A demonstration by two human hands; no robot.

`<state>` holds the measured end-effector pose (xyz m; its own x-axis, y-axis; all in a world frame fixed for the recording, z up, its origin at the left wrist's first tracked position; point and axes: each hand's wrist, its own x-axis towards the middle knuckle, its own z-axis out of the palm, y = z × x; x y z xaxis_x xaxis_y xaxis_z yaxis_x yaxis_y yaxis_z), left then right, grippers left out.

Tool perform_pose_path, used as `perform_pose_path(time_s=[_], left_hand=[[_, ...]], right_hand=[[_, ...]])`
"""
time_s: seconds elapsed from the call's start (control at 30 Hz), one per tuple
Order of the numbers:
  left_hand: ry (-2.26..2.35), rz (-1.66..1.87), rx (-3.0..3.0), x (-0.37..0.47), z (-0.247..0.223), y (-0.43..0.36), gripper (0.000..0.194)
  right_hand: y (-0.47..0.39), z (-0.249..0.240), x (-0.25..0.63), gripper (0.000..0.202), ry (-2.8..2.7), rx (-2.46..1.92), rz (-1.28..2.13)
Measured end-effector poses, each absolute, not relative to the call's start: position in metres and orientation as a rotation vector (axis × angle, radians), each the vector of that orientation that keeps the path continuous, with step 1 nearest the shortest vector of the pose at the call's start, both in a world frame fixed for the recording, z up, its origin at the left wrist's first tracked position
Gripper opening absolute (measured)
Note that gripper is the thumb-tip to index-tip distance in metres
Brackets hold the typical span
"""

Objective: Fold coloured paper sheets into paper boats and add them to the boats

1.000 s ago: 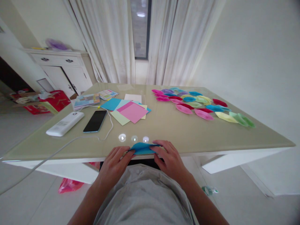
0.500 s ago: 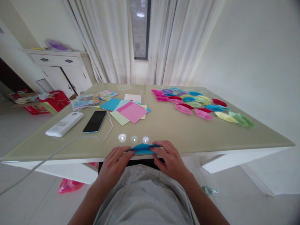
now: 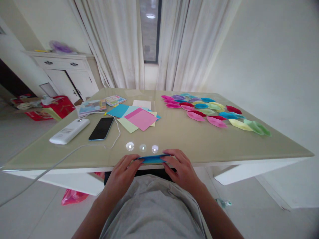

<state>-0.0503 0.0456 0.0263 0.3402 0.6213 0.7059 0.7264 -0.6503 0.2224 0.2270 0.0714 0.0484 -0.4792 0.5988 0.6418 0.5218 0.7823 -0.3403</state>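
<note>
At the table's front edge I hold a folded piece of blue paper [image 3: 152, 159], stretched sideways between both hands. My left hand [image 3: 124, 172] pinches its left end, thumb below and fingers on top. The right end is gripped the same way by my right hand [image 3: 180, 167]. The paper shows as a narrow strip with a darker upper edge. Beyond it lies a loose stack of coloured square sheets, a pink sheet [image 3: 141, 119] on top. Several folded leaf-shaped papers [image 3: 217, 121] in pink, red, blue, yellow and green are spread over the table's right side.
On the left are a white power bank [image 3: 69, 131], a phone [image 3: 101, 128] and a white cable [image 3: 74, 151] running off the table [image 3: 174, 139]. Booklets [image 3: 92, 107] lie behind them. A white cabinet [image 3: 64, 73] and curtains [image 3: 119, 43] stand beyond.
The blue paper's raised middle has flattened into a straighter, narrower strip. Both hands stay at its ends, almost unmoved. The view has shifted very slightly.
</note>
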Motion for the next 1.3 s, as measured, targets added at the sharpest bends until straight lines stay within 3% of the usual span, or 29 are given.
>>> perform_pose_path(time_s=[0.53,0.77,1.03,1.17,1.3], left_hand=[[-1.297,-1.561,-2.467,-0.059,0.024,0.041,0.019],[-1.313,-1.687,-2.444,-0.061,0.029,0.035,0.008],[-1.623,-1.708,-2.378,-0.061,0.042,0.031,0.017],[-1.468,-1.710,-2.531,-0.065,0.044,0.035,0.005],[-1.340,-1.597,-2.669,-0.065,0.045,0.039,0.008]], right_hand=[[0.076,0.041,0.233,0.026,-2.128,-0.839,0.133],[0.074,0.043,0.235,0.025,-2.071,-0.821,0.242],[0.070,0.053,0.236,0.029,-2.038,-0.761,0.379],[0.068,0.054,0.235,0.027,-2.001,-0.779,0.407],[0.067,0.055,0.236,0.030,-1.994,-0.746,0.387]])
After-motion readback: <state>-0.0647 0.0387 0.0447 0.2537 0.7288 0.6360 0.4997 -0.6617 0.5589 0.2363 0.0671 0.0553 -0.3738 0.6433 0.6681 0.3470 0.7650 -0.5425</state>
